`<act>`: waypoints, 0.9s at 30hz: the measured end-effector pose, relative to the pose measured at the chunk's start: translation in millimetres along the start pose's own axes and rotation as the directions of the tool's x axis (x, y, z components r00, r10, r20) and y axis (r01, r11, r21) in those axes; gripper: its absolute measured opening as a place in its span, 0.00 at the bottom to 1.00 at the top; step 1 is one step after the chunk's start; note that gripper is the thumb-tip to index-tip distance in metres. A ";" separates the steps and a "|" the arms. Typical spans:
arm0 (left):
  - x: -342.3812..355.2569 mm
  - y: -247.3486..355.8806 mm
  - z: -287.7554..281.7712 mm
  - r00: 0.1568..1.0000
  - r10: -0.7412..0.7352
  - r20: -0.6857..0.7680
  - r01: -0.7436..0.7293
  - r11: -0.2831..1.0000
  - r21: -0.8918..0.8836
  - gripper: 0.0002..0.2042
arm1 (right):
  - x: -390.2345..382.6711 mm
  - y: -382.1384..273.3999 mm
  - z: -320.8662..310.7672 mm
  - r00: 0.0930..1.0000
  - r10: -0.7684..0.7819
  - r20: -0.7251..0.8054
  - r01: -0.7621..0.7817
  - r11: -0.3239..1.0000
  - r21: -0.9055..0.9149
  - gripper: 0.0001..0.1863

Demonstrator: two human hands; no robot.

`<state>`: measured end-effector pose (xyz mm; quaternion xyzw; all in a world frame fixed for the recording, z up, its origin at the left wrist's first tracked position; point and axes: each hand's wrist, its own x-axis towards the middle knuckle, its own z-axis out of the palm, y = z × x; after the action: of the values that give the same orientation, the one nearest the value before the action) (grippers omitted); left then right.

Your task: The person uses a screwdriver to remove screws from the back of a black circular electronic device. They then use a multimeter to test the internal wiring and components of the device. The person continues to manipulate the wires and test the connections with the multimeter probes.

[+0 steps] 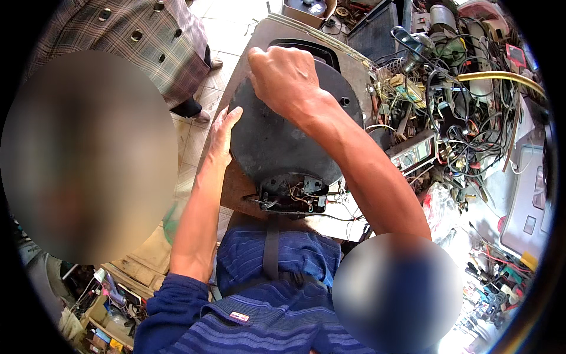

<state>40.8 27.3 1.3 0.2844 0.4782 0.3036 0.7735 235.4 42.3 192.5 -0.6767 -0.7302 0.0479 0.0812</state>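
Observation:
A round black electric appliance (277,138) lies on the worktable, its broad flat face up. At its near end an uncovered housing (293,192) shows loose thin wires and small parts. A black loop handle (330,54) sticks out at the far end. My left hand (224,133) grips the left rim, thumb up at the edge. Over the far part of the disc, my right hand (284,74) is closed in a fist. Whatever it may hold is hidden behind the fingers.
A heap of cables and parts (460,124) fills the right side, with a multimeter (413,153) near the appliance. Another person in a checked garment (135,35) stands at the left. Wooden boxes of parts (118,307) sit at lower left.

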 end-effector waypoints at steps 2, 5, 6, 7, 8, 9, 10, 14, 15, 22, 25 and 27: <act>-5.4 1.7 -3.0 1.000 -0.001 0.020 0.001 1.000 -0.025 0.37 | 5.6 -8.6 1.0 0.998 -0.039 0.041 0.039 0.999 -0.009 0.08; -5.5 5.9 -5.9 0.999 0.014 0.038 -0.013 0.999 -0.042 0.35 | 7.3 -6.9 15.9 0.989 -0.132 -0.063 0.134 0.990 0.041 0.05; -6.1 3.4 -5.9 0.999 0.010 0.043 -0.008 0.999 -0.044 0.35 | 3.5 -8.9 15.1 0.986 -0.139 -0.093 0.144 0.988 0.052 0.05; -5.9 3.1 -6.6 0.999 -0.001 0.047 0.003 0.998 -0.057 0.34 | 0.9 -10.8 14.2 0.982 -0.144 -0.124 0.152 0.986 0.063 0.05; -4.9 4.7 -7.5 0.999 -0.011 0.052 0.015 0.998 -0.068 0.33 | 3.9 -9.3 11.4 0.990 -0.140 0.016 0.138 0.987 0.081 0.05; -4.2 6.5 -4.0 0.998 -0.023 0.065 0.028 0.997 -0.078 0.32 | 2.1 -8.1 10.3 0.993 -0.118 -0.008 0.118 0.989 0.083 0.05; -3.7 6.2 0.6 0.995 -0.001 0.103 0.009 0.997 -0.079 0.32 | -0.1 -6.9 9.7 0.995 -0.092 -0.033 0.094 0.992 0.084 0.05; 0.8 1.1 13.2 0.998 0.036 0.054 -0.036 0.999 0.003 0.33 | 4.4 -8.7 4.6 0.997 -0.038 0.060 0.037 0.999 0.011 0.09; -2.2 3.4 13.8 0.998 0.033 -0.046 -0.033 0.999 0.007 0.34 | 6.8 -14.2 5.3 0.997 -0.048 0.056 0.046 0.998 0.037 0.11; -19.7 14.7 20.0 0.973 0.020 0.228 0.002 0.995 -0.098 0.27 | -158.5 -18.6 -56.7 0.897 0.295 -0.328 -0.054 0.812 0.582 0.11; -8.7 1.7 9.5 0.970 0.007 0.243 0.000 1.000 -0.029 0.30 | -274.7 -16.6 -49.2 0.613 0.774 0.159 -0.328 0.066 0.942 0.15; -6.6 -2.7 11.8 0.971 -0.107 0.214 0.133 0.985 -0.109 0.29 | -348.7 -19.4 -23.5 0.253 0.840 0.480 -0.273 -0.414 0.869 0.14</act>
<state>49.7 18.9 7.6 0.2371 0.3916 0.2537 0.8521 245.4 -307.6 200.3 -0.7066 0.0734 0.3683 0.5998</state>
